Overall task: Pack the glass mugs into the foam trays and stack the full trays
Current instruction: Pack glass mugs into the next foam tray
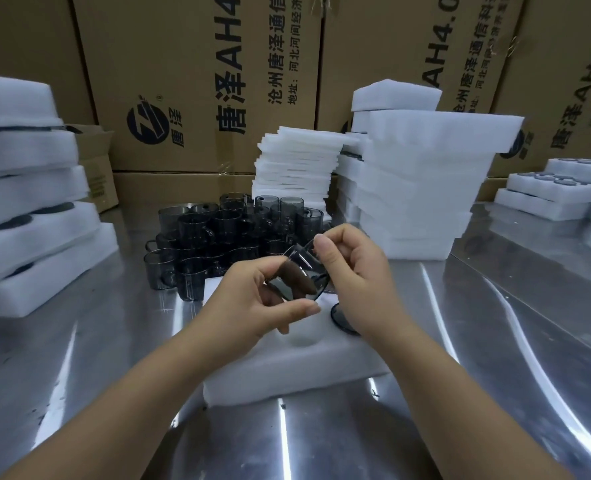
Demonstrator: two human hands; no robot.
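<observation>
Above a white foam tray (287, 372) in the middle of the steel table I hold one smoky glass mug (295, 278), tilted on its side. My left hand (256, 303) grips its body, with fingers seen through the glass. My right hand (352, 268) pinches its rim from the right. One mug (340, 318) sits in a tray hole under my right wrist. A cluster of several loose dark mugs (224, 233) stands just behind the tray.
Filled foam trays are stacked at the left (27, 209) and at the right edge (557, 195). Stacks of foam sheets (297, 168) and foam blocks (425, 181) stand behind the mugs. Printed cardboard boxes (197, 81) wall off the back of the table (96, 358).
</observation>
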